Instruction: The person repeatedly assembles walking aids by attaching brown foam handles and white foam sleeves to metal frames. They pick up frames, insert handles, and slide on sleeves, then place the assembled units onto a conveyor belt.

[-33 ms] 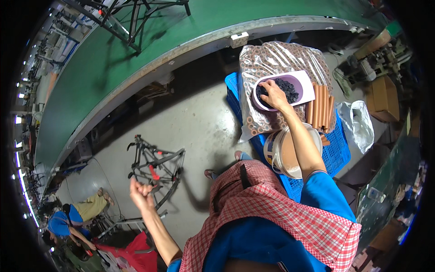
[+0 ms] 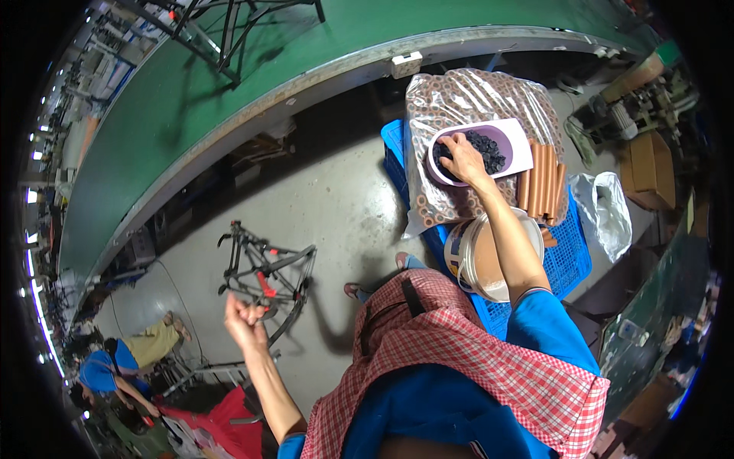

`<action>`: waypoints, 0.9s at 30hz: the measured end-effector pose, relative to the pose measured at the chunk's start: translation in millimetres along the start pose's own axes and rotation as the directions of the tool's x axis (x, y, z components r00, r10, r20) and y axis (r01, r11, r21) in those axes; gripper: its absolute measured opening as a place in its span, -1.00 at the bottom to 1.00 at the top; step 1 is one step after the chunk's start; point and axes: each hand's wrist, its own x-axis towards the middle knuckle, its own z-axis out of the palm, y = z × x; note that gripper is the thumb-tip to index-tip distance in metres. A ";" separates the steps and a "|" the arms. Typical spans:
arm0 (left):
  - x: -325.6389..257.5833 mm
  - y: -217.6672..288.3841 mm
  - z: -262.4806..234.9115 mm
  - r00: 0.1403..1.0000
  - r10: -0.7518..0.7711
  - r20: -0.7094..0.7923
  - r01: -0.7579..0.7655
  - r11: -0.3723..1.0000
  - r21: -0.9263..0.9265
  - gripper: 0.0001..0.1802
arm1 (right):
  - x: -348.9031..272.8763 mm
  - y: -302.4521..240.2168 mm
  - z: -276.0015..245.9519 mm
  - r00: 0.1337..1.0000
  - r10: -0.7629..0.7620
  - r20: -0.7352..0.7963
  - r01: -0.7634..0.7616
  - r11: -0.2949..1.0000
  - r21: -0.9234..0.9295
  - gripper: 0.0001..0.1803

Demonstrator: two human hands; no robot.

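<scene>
Black pieces (image 2: 489,148) in purple-and-white tub (image 2: 522,144), beneath right grip (image 2: 464,161); fingers dipped among pieces, tips hidden, hold impossible to tell. Right arm (image 2: 511,239) stretched forward, palm down. Left grip (image 2: 246,324) loosely curled, overlapping black metal frame (image 2: 267,286) in view, contents unclear. Tub atop clear bag of brown rings (image 2: 428,99), bag over blue crate (image 2: 572,249); brown tubes (image 2: 543,182) beside tub. Grey floor (image 2: 329,203), green counter (image 2: 397,17) ahead.

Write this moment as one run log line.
right hand: in tub, among black pieces | left hand: near frame, hold unclear | tub: on bag
</scene>
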 end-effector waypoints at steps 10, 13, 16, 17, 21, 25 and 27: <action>-101.1 -48.3 21.6 0.993 -0.079 0.090 0.068 0.990 0.126 -0.49 | -17.3 28.7 19.3 0.990 -0.048 -0.134 0.050 0.999 0.007 -0.72; -98.8 -46.5 24.2 0.994 -0.066 0.091 0.055 0.992 0.110 -0.49 | -22.6 39.0 25.3 0.973 -0.073 -0.219 0.096 0.990 0.100 -0.73; -94.2 -43.3 30.5 0.989 -0.078 0.128 0.071 0.996 0.060 -0.49 | -24.6 43.2 25.7 0.976 -0.067 -0.206 0.089 0.991 0.099 -0.73; -89.6 -45.0 33.2 0.987 -0.086 0.134 0.086 0.996 0.003 -0.50 | -25.1 42.6 23.0 0.977 -0.063 -0.206 0.087 0.990 0.109 -0.74; -76.8 -44.8 75.3 0.990 -0.109 0.087 0.117 0.989 -0.090 -0.50 | -26.0 47.8 23.5 0.976 -0.026 -0.218 0.055 0.990 0.131 -0.74; -73.9 -46.9 84.1 0.979 -0.124 0.162 0.146 0.981 -0.126 -0.52 | -23.7 47.4 19.2 0.973 -0.007 -0.231 0.042 0.989 0.145 -0.71; -77.8 -45.9 84.5 0.971 -0.112 0.212 0.134 0.986 -0.094 -0.52 | -24.6 56.0 22.9 0.957 0.022 -0.288 0.028 0.985 0.168 -0.72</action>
